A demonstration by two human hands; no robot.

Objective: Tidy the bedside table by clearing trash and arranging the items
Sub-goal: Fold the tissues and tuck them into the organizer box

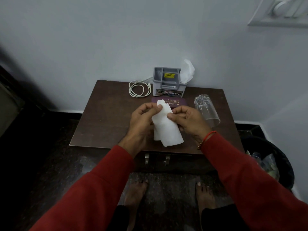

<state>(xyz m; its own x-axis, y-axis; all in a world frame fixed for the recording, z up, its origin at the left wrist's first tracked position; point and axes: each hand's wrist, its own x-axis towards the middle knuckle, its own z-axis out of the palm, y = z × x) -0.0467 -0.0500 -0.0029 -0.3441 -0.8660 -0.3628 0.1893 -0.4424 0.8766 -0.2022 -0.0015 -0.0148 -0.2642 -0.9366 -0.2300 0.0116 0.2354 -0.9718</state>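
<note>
The person stands before the table and holds a white tissue over its front half with both hands. The left hand pinches the upper left edge between thumb and fingers; the right hand pinches the right edge in the same way. The tissue hangs down between them, partly folded.

Just behind the hands, at 12 o'clock, lies a maroon case with gold letters, partly covered by the tissue. Further at 12 o'clock, near the wall, stands a grey organizer with crumpled white paper sticking out of its right compartment. At 11 o'clock from the hands a white cable lies coiled, just beside the organizer. At 2 o'clock a clear glass lies on its side on the table. At 4 o'clock, on the floor beside the table, is a dark bin with trash inside.
</note>
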